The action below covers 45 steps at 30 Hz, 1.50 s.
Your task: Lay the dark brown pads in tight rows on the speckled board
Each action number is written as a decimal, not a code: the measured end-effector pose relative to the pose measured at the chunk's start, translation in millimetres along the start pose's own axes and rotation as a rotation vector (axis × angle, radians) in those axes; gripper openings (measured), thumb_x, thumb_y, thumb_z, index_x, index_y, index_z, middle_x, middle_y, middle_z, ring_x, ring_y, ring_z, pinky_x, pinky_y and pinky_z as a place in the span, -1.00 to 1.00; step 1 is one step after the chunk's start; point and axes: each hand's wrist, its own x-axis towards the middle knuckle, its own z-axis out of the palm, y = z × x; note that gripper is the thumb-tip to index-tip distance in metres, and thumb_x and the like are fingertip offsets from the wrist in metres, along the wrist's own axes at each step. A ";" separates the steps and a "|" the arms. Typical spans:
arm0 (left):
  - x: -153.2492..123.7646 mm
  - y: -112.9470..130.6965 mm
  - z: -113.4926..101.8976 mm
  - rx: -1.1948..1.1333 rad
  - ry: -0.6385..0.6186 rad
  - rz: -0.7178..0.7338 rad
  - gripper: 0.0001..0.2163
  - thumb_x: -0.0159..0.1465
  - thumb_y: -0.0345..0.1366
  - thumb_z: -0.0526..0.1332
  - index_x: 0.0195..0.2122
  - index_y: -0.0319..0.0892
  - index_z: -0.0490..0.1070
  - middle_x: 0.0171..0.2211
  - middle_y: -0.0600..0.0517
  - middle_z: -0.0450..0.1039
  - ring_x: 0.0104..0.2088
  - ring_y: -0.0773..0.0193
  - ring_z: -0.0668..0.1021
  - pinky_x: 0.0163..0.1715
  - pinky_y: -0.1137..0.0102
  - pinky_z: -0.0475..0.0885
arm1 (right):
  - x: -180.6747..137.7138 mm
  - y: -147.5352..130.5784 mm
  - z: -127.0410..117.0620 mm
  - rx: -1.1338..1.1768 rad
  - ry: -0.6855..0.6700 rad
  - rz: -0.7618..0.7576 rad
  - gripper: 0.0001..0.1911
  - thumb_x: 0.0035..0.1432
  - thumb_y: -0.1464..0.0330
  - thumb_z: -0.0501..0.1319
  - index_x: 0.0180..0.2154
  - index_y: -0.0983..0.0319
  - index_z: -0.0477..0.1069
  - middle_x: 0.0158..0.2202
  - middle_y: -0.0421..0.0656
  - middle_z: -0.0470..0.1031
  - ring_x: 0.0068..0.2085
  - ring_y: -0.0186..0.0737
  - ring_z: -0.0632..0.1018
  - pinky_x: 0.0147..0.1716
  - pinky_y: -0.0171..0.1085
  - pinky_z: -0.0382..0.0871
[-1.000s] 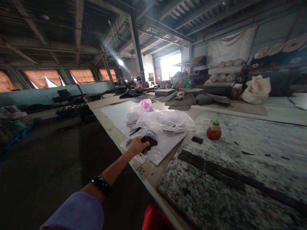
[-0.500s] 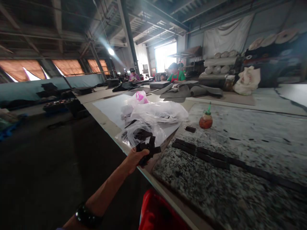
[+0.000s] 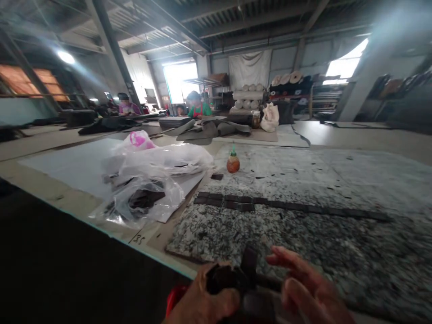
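My left hand (image 3: 205, 302) is at the bottom edge, closed round a bunch of small dark strips (image 3: 236, 281). Just to its right my right hand (image 3: 303, 288) has its fingers spread and reaches toward the bunch, touching or nearly touching it. Both hands hover over the near edge of a speckled grey stone slab (image 3: 303, 234). A long row of dark strips (image 3: 270, 204) lies end to end across the slab. To the left a clear plastic bag (image 3: 145, 202) holds more dark pieces.
An orange bottle with a green cap (image 3: 232, 163) stands at the slab's far edge. More plastic bags (image 3: 162, 157) and white sheet cover the table's left. A red object (image 3: 173, 299) shows below the table edge. People work at far tables; fabric rolls (image 3: 249, 96) are stacked behind.
My left hand has carried the bunch of dark strips from the plastic bag back toward me. My right hand has come into view beside it. The view has swung to the right.
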 end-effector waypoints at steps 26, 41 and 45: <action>90.4 -5.5 42.2 -0.580 0.276 -0.298 -0.78 -0.06 -0.23 0.30 -0.43 -0.20 0.35 -0.61 0.10 0.42 -0.62 0.35 0.46 -0.71 0.53 0.31 | 93.3 -29.4 -40.0 -0.202 -0.083 0.039 -0.78 0.01 0.22 0.20 -0.43 0.26 0.37 -0.59 -0.29 0.33 -0.66 -0.44 0.27 -0.71 -0.44 0.09; 101.6 -2.7 43.5 -0.655 0.299 -0.230 -0.76 -0.06 -0.17 0.34 -0.45 -0.22 0.42 -0.59 0.08 0.44 -0.59 0.39 0.43 -0.71 0.57 0.27 | 90.3 -31.8 -47.2 0.010 -0.160 0.230 -0.62 -0.01 0.21 0.20 -0.17 0.30 0.31 -0.62 -0.25 0.45 -0.64 -0.35 0.44 -0.62 -0.41 0.33; 95.2 -2.7 28.5 -0.636 0.294 -0.257 -0.65 -0.11 -0.16 0.36 -0.32 -0.24 0.45 -0.59 0.07 0.43 -0.70 0.45 0.32 -0.79 0.58 0.17 | 88.3 -21.5 -58.6 -0.062 -0.065 0.255 -0.57 -0.01 0.14 0.14 -0.16 0.29 0.28 -0.62 -0.21 0.46 -0.59 -0.26 0.51 -0.61 -0.36 0.36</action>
